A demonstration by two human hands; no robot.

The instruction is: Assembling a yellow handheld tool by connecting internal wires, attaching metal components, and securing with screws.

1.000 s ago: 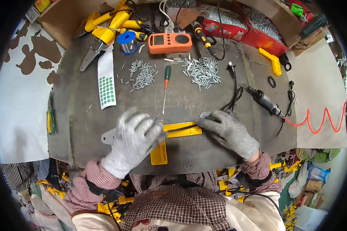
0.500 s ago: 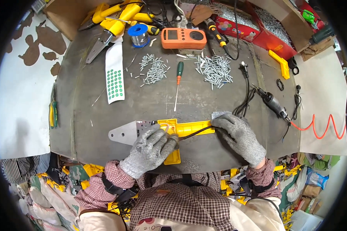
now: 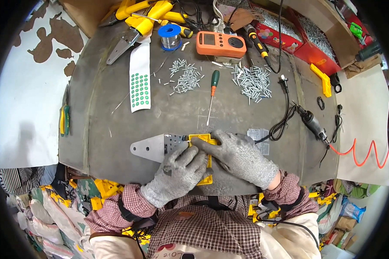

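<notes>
Both hands in at lower centre of frame, over the yellow housing [image 3: 206, 179] on the desk [image 3: 168, 116]. Left hand [image 3: 176, 172]: fingers curled at the housing's left side. Right hand [image 3: 242, 157]: partly bent, fingers reaching across its top. Fingertips bunched close; can't tell how tight or what's pinched. Grey metal plate [image 3: 149, 148] just left of them, flat. Screwdriver [image 3: 214, 86] above centre, between two screw piles [image 3: 252, 83]. Orange meter [image 3: 221, 44] top centre.
</notes>
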